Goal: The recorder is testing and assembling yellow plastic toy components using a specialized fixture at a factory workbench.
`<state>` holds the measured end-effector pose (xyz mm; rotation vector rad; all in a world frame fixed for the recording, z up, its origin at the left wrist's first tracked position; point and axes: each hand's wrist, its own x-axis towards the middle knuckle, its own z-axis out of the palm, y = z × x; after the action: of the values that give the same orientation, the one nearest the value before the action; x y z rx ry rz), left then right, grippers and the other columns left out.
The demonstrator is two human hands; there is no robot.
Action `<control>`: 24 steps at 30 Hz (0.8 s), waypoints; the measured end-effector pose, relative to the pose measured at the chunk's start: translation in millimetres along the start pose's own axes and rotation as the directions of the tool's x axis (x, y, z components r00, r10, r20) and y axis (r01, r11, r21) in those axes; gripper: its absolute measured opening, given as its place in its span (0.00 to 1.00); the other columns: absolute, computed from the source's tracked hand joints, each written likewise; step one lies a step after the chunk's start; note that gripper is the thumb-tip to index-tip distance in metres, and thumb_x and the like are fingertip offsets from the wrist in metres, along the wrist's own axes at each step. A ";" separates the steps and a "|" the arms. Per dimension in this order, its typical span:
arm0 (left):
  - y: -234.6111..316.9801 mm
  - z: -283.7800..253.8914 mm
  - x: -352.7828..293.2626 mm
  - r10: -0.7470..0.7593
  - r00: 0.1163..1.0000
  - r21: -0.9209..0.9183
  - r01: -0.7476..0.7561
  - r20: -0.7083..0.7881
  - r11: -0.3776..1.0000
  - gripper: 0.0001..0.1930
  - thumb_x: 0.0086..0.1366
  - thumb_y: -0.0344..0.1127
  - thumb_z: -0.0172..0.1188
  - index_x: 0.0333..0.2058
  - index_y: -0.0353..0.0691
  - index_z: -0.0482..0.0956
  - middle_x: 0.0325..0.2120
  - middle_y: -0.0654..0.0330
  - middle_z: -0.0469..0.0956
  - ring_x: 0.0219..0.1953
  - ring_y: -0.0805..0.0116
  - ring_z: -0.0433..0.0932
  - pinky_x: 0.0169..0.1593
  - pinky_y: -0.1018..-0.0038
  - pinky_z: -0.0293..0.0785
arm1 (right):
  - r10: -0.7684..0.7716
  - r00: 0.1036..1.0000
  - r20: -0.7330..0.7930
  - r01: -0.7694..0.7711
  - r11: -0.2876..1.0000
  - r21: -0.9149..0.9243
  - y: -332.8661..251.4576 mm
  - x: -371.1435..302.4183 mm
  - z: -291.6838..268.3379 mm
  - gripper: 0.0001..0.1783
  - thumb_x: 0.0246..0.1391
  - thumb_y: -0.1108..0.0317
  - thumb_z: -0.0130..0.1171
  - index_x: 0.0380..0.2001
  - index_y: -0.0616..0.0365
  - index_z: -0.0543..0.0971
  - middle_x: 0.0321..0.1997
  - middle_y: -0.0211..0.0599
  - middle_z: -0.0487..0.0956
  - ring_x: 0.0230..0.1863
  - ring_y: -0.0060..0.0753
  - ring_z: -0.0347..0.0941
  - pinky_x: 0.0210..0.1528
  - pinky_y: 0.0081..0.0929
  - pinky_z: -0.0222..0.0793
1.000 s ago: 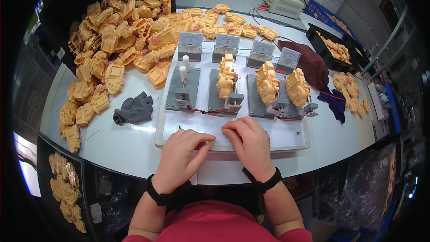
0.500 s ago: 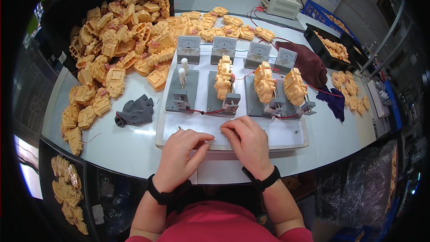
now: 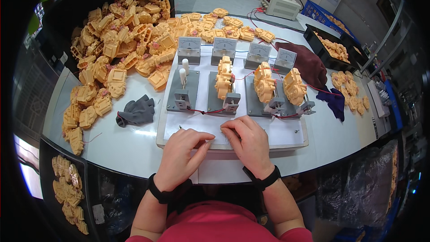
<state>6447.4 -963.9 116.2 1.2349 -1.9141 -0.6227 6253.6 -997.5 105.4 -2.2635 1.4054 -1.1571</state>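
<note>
My left hand [image 3: 182, 152] rests at the front edge of a white board [image 3: 286, 138], fingers loosely bent and the thumb a little apart; nothing shows in it. Just right of it my right hand [image 3: 251, 141] lies on the same board, also loosely bent, with a gap between thumb and fingers and no object visible. Beyond the hands stand grey test fixtures. Three of them carry yellow plastic gearbox-like housings: the left one [image 3: 223, 78], the middle one [image 3: 264, 83] and the right one [image 3: 294, 86]. The far-left fixture [image 3: 190, 92] holds only white-capped posts.
Analog meters [image 3: 189, 47] line up behind the fixtures. Yellow housings [image 3: 116, 36] pile up at the left. A grey cloth [image 3: 136, 110] lies left of the board; a brown cloth [image 3: 304, 60] and a black tray [image 3: 324, 49] are at right. A power supply [image 3: 281, 5] stands behind.
</note>
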 end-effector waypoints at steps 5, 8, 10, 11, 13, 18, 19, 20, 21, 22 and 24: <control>2.7 -2.4 -0.8 -0.008 1.000 0.020 0.008 0.011 1.000 0.09 0.61 0.27 0.59 0.40 0.39 0.81 0.30 0.59 0.78 0.34 0.63 0.75 0.40 0.71 0.70 | -0.006 1.000 0.019 0.006 1.000 0.023 -2.2 -0.3 -3.0 0.04 0.52 0.67 0.65 0.29 0.54 0.81 0.30 0.32 0.76 0.33 0.40 0.75 0.34 0.34 0.70; 0.4 -7.6 1.4 0.028 0.997 -0.021 -0.027 0.073 0.999 0.10 0.61 0.27 0.59 0.42 0.39 0.80 0.30 0.59 0.77 0.33 0.63 0.75 0.39 0.72 0.71 | -0.042 0.998 0.046 0.041 0.999 0.030 3.5 -2.6 -3.2 0.09 0.51 0.66 0.66 0.35 0.54 0.80 0.33 0.33 0.76 0.33 0.36 0.75 0.33 0.32 0.70; 15.3 -31.5 12.3 -0.012 0.988 -0.046 0.019 0.152 0.999 0.11 0.61 0.27 0.58 0.43 0.38 0.79 0.30 0.59 0.77 0.32 0.62 0.76 0.38 0.72 0.72 | 0.194 0.981 0.006 -0.184 0.918 0.353 3.7 -2.8 -3.4 0.18 0.52 0.65 0.67 0.46 0.54 0.76 0.40 0.32 0.76 0.36 0.29 0.74 0.36 0.28 0.70; 22.4 -41.6 24.4 -0.048 0.970 -0.080 0.069 0.239 0.994 0.12 0.61 0.27 0.58 0.44 0.38 0.78 0.31 0.59 0.77 0.32 0.62 0.76 0.37 0.72 0.73 | 0.197 0.980 -0.003 -0.183 0.918 0.352 7.0 -1.6 -4.3 0.18 0.52 0.65 0.67 0.46 0.54 0.76 0.40 0.32 0.76 0.36 0.29 0.74 0.36 0.28 0.70; 31.9 -60.0 58.5 0.152 0.972 0.130 -0.177 0.182 0.976 0.16 0.59 0.26 0.60 0.47 0.40 0.77 0.34 0.59 0.77 0.31 0.62 0.78 0.35 0.71 0.74 | 0.151 0.983 -0.101 -0.094 0.899 0.428 7.9 2.2 -6.6 0.27 0.53 0.64 0.67 0.55 0.53 0.70 0.47 0.32 0.75 0.41 0.25 0.73 0.41 0.25 0.69; 37.2 -56.5 147.4 0.262 0.858 0.611 -0.501 0.441 0.613 0.27 0.49 0.24 0.65 0.51 0.51 0.78 0.50 0.59 0.73 0.55 0.60 0.71 0.53 0.63 0.69 | 0.116 0.993 0.023 -0.105 0.779 0.618 4.2 15.1 4.1 0.26 0.55 0.66 0.65 0.56 0.53 0.71 0.50 0.33 0.76 0.45 0.25 0.74 0.44 0.24 0.69; 39.6 -50.0 157.0 0.320 0.801 0.607 -0.594 0.505 0.528 0.28 0.48 0.25 0.66 0.50 0.52 0.78 0.52 0.59 0.71 0.59 0.59 0.67 0.57 0.60 0.66 | 0.106 0.994 0.002 -0.085 0.785 0.614 6.9 14.6 3.5 0.26 0.55 0.66 0.65 0.56 0.53 0.71 0.50 0.33 0.76 0.45 0.25 0.74 0.44 0.24 0.69; 42.1 -45.4 161.2 0.222 0.768 0.602 -0.617 0.600 0.506 0.28 0.47 0.25 0.66 0.50 0.54 0.79 0.54 0.58 0.70 0.60 0.57 0.65 0.58 0.58 0.64 | 0.067 0.998 0.015 -0.062 0.771 0.634 8.2 11.6 3.7 0.24 0.55 0.67 0.65 0.54 0.54 0.73 0.48 0.33 0.76 0.43 0.25 0.74 0.43 0.24 0.70; 39.4 -37.0 166.9 0.169 0.749 0.598 -0.624 0.640 0.503 0.22 0.50 0.29 0.65 0.46 0.55 0.81 0.52 0.60 0.72 0.59 0.60 0.67 0.55 0.60 0.66 | 0.044 0.999 0.018 -0.045 0.762 0.647 11.7 8.9 3.4 0.21 0.54 0.68 0.65 0.52 0.55 0.74 0.46 0.33 0.76 0.42 0.25 0.74 0.43 0.23 0.70; 33.1 -29.0 170.7 0.214 0.738 0.622 -0.662 0.641 0.420 0.16 0.51 0.33 0.65 0.41 0.55 0.82 0.45 0.62 0.73 0.55 0.61 0.70 0.53 0.63 0.68 | 0.035 0.998 -0.047 0.004 0.763 0.646 10.0 7.9 3.3 0.18 0.54 0.69 0.65 0.48 0.56 0.76 0.42 0.33 0.76 0.38 0.24 0.74 0.42 0.22 0.71; 31.6 -19.7 176.1 0.273 0.701 0.623 -0.712 0.659 0.324 0.08 0.53 0.38 0.65 0.33 0.53 0.83 0.38 0.66 0.74 0.49 0.63 0.73 0.49 0.65 0.70 | 0.014 0.999 -0.036 0.011 0.786 0.618 11.5 8.2 -1.0 0.18 0.55 0.66 0.64 0.48 0.57 0.75 0.41 0.36 0.76 0.35 0.27 0.73 0.41 0.23 0.72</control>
<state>6403.4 -1111.2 209.9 0.8760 -3.0223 0.5988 6247.3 -1010.0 103.6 -1.7684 0.8457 -1.4093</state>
